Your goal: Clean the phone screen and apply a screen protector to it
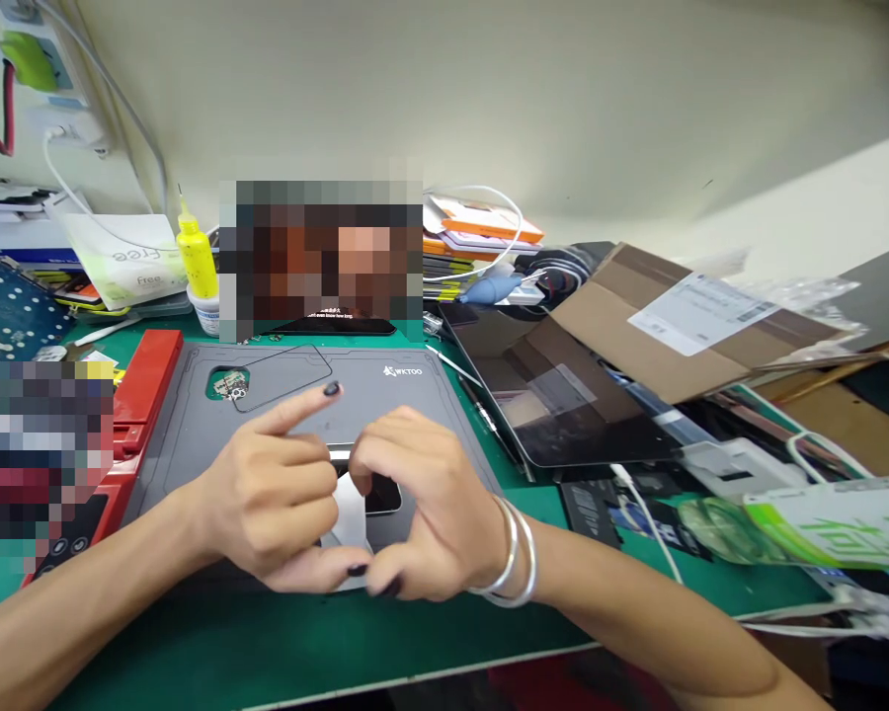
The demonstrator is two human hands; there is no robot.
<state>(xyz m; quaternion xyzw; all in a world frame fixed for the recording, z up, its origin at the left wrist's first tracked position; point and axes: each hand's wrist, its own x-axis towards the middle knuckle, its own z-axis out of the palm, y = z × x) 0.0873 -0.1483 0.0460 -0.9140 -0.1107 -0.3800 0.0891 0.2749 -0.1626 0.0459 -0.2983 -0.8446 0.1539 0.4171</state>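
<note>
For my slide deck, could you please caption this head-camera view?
Left hand and right hand hold a small black glossy device over a grey rectangular work mat.

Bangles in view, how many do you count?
2. Both bangles sit side by side on the wrist of the right hand, which holds a phone with the left hand; the left wrist shows none. Clutter could hide others.
</note>
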